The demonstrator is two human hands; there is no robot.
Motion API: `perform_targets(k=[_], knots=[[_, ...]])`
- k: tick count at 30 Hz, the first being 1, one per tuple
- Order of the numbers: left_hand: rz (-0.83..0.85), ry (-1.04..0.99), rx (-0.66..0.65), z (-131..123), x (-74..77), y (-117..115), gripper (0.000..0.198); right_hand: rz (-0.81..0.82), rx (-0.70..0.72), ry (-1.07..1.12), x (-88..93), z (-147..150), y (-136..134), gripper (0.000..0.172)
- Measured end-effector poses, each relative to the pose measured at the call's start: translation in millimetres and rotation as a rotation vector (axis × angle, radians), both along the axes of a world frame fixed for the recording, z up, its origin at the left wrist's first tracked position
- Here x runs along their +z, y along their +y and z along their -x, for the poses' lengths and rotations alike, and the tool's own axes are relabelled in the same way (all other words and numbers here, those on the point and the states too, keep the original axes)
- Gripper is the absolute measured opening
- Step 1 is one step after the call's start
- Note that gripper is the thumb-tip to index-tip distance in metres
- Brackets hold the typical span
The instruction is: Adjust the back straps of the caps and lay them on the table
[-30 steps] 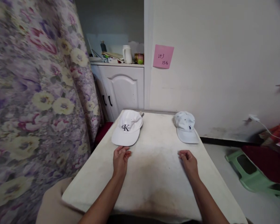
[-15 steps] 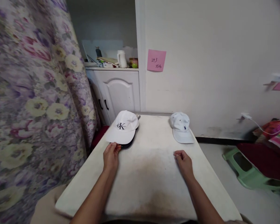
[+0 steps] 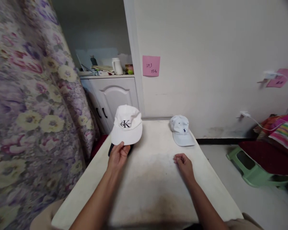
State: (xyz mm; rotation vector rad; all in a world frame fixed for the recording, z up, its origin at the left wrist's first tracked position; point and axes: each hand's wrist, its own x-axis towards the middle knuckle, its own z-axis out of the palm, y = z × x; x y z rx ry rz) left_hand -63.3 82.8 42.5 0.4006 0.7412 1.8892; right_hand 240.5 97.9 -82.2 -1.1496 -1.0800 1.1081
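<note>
Since the earlier frame, the white cap (image 3: pixel 127 115) has risen and tipped in the left hand (image 3: pixel 117 157), leaving more of the dark cap (image 3: pixel 111 149) beneath it exposed. The table (image 3: pixel 153 191) bears the arrangement: the white cap is at its far left, raised at the brim, though whether its back touches anything cannot be told; the blue cap (image 3: pixel 179 125) rests at the far right, brim toward the wearer. The white cap should prove light, with a soft crown liable to fold and a stiffer brim, neither slippery nor fragile; the brim's front edge is the sound place to hold. The left hand is clamped there, thumb above and fingers below. The right hand (image 3: pixel 185 166) lies near the blue cap but apart from it, seemingly holding nothing, fingers loosely curled; whether the fingertips meet cannot be told.
</note>
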Motion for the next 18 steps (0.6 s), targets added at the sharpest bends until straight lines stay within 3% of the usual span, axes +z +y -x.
perform_targets(k=[6,9,11,14,18], knots=[[0.059,-0.066,-0.21,-80,-40.3,-53,0.044,0.011,0.241,0.31,35.6,5,-16,0.055],[0.143,-0.135,-0.424,-109,-65.3,-77,0.044,-0.022,0.414,0.667,57.3,-2,-23,0.057],[0.184,-0.129,-0.511,-119,-78.5,-89,0.041,-0.034,0.386,0.808,64.1,-12,-23,0.044],[0.243,-0.066,-0.568,-126,-88.4,-98,0.038,-0.006,0.212,0.918,63.2,-26,-19,0.024],[0.264,-0.011,-0.605,-122,-86.7,-96,0.036,0.067,0.138,0.983,59.9,-34,-16,0.028]])
